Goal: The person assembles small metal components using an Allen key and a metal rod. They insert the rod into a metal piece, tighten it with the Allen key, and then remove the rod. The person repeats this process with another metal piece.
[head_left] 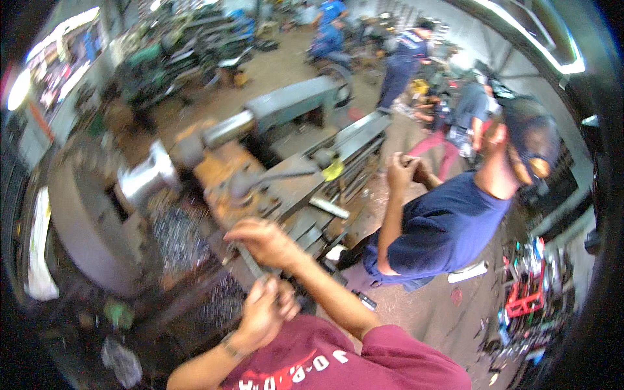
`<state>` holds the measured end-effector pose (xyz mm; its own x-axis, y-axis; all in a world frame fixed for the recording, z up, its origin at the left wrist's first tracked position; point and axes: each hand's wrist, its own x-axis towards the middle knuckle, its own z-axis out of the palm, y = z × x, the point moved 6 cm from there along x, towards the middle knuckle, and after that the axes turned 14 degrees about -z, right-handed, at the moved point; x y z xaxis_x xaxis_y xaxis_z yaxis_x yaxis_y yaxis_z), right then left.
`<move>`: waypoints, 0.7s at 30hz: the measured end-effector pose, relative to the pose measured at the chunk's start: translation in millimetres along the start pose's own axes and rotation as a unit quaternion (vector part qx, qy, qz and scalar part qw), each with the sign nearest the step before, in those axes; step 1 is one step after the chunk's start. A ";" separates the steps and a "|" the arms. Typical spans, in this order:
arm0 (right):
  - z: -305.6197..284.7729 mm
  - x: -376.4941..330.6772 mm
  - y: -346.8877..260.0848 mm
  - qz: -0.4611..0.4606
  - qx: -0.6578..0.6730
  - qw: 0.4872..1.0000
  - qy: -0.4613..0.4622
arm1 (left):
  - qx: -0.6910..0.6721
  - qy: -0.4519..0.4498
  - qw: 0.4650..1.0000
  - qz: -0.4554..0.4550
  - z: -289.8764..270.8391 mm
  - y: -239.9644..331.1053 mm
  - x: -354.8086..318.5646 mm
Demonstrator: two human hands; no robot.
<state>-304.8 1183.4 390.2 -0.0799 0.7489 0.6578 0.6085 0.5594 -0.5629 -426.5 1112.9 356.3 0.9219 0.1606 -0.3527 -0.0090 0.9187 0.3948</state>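
A slim grey metal tool (249, 261), its exact kind too blurred to tell, slants between my two hands in front of a lathe. My left hand (268, 307) is closed around its lower end. At the upper end, my right hand (263, 242) has its fingers curled over the tool. Beyond them is the lathe's rusty orange carriage (227, 172) with a toolpost and a dark lever (286, 174). A shiny, flanged metal workpiece (148, 177) sits by the big round chuck (97, 214) on the left.
Metal shavings (185, 237) lie heaped below the workpiece. The grey tailstock (292, 104) stands at the lathe's far end. Close on my right is a co-worker in a navy shirt (448, 218), hands raised together. Other people work farther back. A red rack (525, 296) stands among clutter at far right.
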 end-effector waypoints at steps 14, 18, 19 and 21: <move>-111.8 -115.5 59.1 0.220 0.186 0.910 0.299 | -0.064 0.059 0.949 0.303 30.7 12.3 149.5; -129.0 -74.1 -0.4 0.186 -0.036 0.939 0.288 | 0.079 0.057 0.970 0.223 7.1 11.2 150.7; -115.7 -54.7 -15.2 0.155 -0.050 0.964 0.212 | 0.086 0.046 0.969 0.227 4.3 11.2 149.0; -74.2 -18.0 -39.2 0.044 -0.176 0.983 0.002 | 0.093 0.017 0.973 0.209 1.8 8.9 144.8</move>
<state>-268.6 1121.6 437.6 -0.0114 0.7872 0.6166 0.8483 0.3341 -0.4108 -292.4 1143.7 310.2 0.8390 0.5217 -0.1549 -0.3074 0.6891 0.6562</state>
